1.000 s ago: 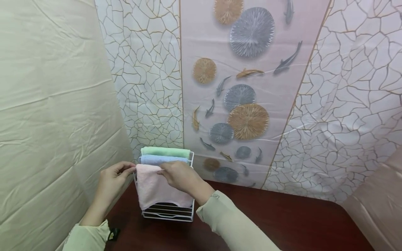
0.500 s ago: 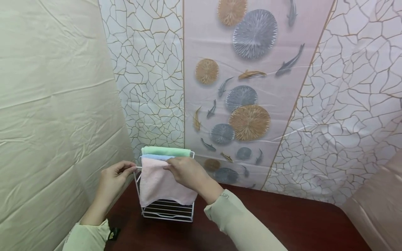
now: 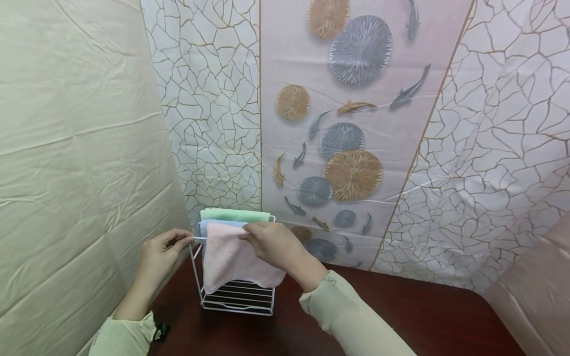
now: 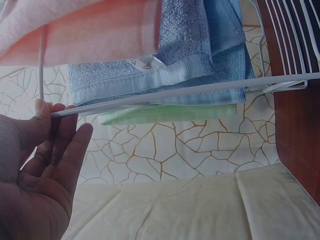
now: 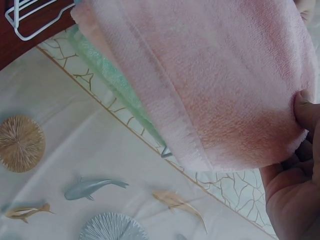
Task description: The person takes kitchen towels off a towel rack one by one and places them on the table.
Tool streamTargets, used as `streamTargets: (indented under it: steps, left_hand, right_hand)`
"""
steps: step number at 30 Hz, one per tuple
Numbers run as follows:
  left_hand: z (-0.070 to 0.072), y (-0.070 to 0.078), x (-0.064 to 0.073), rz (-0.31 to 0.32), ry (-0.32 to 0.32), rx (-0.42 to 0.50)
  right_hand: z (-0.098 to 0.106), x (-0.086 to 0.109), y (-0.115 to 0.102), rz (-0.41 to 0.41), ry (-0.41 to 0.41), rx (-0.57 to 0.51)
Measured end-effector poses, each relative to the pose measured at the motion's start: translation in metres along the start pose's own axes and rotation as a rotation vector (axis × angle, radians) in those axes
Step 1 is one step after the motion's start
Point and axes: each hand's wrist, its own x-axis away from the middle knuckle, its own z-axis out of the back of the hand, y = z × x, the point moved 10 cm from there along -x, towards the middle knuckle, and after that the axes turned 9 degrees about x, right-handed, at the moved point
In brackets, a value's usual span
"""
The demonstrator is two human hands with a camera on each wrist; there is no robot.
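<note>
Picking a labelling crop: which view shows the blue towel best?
Left wrist view: the blue towel shows broadly there, pale patch included, though the pink towel covers part. Head shows mostly a strip below the green towel. Right wrist: can't make it out clearly.

This looks like a small corner closed in with cloth, though whether it belongs to a home or a studio cannot be told. Creased cream fabric [image 3: 84,148] fills the left of the frame, and a rippled hanging [image 3: 356,123] printed with fish, round motifs and crackle lines covers the back. A dark red worktop [image 3: 378,306] spans the lower part, with a white wire rack [image 3: 238,299] and pink towel [image 3: 231,257], both household goods, at lower centre-left.
</note>
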Motion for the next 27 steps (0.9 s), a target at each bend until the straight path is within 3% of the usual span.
streamTargets:
  steps: [7,27]
  left_hand:
    - [0.000,0.001,0.000,-0.013,0.001,0.001]
    - [0.000,-0.004,0.001,0.034,0.000,-0.011]
  right_hand:
    - [0.014,0.004,0.003,0.013,0.060,-0.010]
    - [0.065,0.009,0.005,0.029,0.213,-0.072]
